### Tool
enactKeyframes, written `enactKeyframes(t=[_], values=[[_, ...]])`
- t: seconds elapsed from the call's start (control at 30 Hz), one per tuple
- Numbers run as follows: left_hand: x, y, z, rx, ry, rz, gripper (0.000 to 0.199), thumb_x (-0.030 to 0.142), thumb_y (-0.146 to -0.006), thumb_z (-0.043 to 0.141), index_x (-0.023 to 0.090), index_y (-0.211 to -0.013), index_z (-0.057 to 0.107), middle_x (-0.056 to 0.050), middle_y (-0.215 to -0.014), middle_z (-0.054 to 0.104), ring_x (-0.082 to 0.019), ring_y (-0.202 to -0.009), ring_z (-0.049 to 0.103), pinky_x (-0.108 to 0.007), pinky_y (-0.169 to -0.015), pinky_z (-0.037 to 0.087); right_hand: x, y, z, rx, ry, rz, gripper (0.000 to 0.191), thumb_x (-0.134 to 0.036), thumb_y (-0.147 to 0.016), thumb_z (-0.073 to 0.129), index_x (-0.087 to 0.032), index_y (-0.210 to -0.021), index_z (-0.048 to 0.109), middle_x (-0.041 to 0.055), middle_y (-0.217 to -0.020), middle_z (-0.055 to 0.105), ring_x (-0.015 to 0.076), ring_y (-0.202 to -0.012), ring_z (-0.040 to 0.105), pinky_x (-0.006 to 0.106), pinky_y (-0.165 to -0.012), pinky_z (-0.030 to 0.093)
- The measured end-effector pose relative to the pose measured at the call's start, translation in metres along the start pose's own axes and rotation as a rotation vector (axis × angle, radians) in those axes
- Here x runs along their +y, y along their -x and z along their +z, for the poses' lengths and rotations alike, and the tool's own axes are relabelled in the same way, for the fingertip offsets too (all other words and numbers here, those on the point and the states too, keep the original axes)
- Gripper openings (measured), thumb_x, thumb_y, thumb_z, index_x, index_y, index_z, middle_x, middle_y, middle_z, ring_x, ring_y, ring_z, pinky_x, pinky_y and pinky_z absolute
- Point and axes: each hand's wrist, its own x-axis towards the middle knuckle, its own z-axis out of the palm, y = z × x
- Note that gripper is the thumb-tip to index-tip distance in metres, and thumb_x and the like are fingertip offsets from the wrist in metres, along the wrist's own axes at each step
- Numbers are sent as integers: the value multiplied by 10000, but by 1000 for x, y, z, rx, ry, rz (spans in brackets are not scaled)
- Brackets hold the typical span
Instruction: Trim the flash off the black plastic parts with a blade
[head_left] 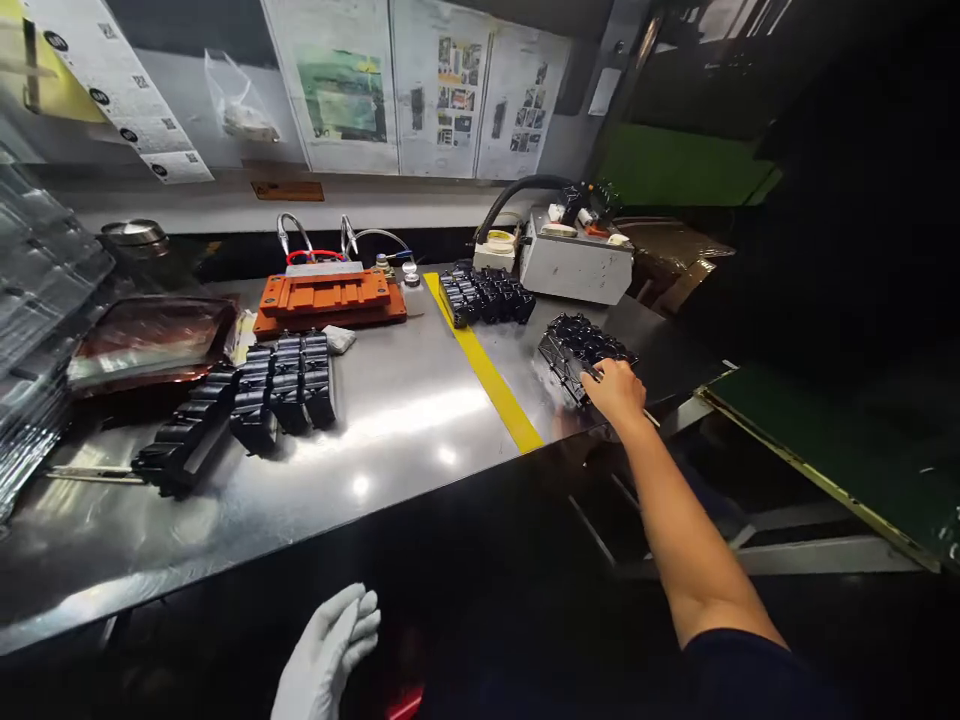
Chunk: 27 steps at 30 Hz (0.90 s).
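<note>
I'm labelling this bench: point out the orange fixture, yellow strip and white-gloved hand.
Orange fixture (322, 294): head view, upper block.
Yellow strip (490, 375): head view, mid-length.
White-gloved hand (324, 645): head view, glove's middle.

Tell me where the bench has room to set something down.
The widest bare patch of bench lies between the left blocks and the yellow tape, in front of the orange fixture. A strip before the left blocks is bare too. Crowded: back left, by the bags, and right of the tape, among the right blocks and right hand.

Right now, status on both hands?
Right hand at the rightmost black block. Gloved left hand off the bench, looks empty. Closest neighbor: another black block, farther back and left.
</note>
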Motion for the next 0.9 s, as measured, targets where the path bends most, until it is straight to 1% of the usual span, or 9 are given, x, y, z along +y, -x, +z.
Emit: enactKeyframes(t=[0.13,0.23,0.27,0.33,0.47,0.6,0.67,0.77,0.9], values=[[12,17,26,-54,-135,68,711,563,-658,782,110,-1168,582,-135,-1123,679,-226,-1003,661,-323,-889,534,-19,1,8,-199,-108,159,643,-724,-750,611,-125,-588,444,18,-460,311,-14,-452,125,198,-513,119],[12,18,36,-21,-131,118,750,529,-648,781,104,-1221,552,-145,-1119,670,-214,-934,669,-335,-848,535,-66,13,18,-526,-287,473,631,-718,-642,700,-131,-609,469,50,-527,442,11,-465,278,195,-466,170],[12,16,39,-16,-122,133,763,508,-644,782,108,-1246,538,-149,-1132,663,-213,-929,668,-340,-841,535,-88,22,22,-629,-334,501,647,-739,-645,677,-122,-633,485,53,-553,463,15,-481,315,187,-464,207],[15,13,42,-21,-122,180,749,462,-664,767,118,-1283,524,-157,-1173,649,-217,-962,663,-349,-861,526,-140,47,28,-794,-415,478,679,-762,-668,632,-97,-682,494,43,-597,485,14,-518,373,164,-488,288],[27,5,40,-22,-176,339,652,411,-780,682,113,-1335,515,-151,-1223,643,-211,-1056,643,-347,-965,486,-243,90,25,-1125,-548,373,678,-740,-730,574,-68,-761,495,9,-646,484,-19,-546,352,113,-512,266],[31,6,20,36,-153,416,630,440,-829,642,126,-1362,526,-83,-1047,709,-173,-919,672,-281,-860,529,-300,90,18,-1480,-649,99,595,-674,-811,541,-83,-874,578,15,-742,554,-12,-620,429,93,-566,267],[26,10,6,101,-135,378,654,463,-821,654,143,-1378,533,-37,-885,713,-154,-779,661,-258,-745,542,-308,80,27,-1434,-633,3,557,-645,-853,519,-102,-940,604,25,-835,593,3,-710,491,92,-626,296],[16,18,-12,115,-108,323,673,479,-819,665,160,-1398,536,-9,-754,679,-143,-701,633,-242,-674,532,-310,67,50,-1200,-463,-16,478,-549,-958,394,-122,-1059,585,31,-906,603,16,-738,492,109,-657,278],[7,26,-21,121,-82,304,671,477,-808,676,147,-1381,560,6,-655,630,-138,-642,604,-229,-622,517,-313,71,76,-1112,-320,-185,401,-447,-987,366,-121,-966,598,26,-856,586,24,-702,439,138,-656,240]])
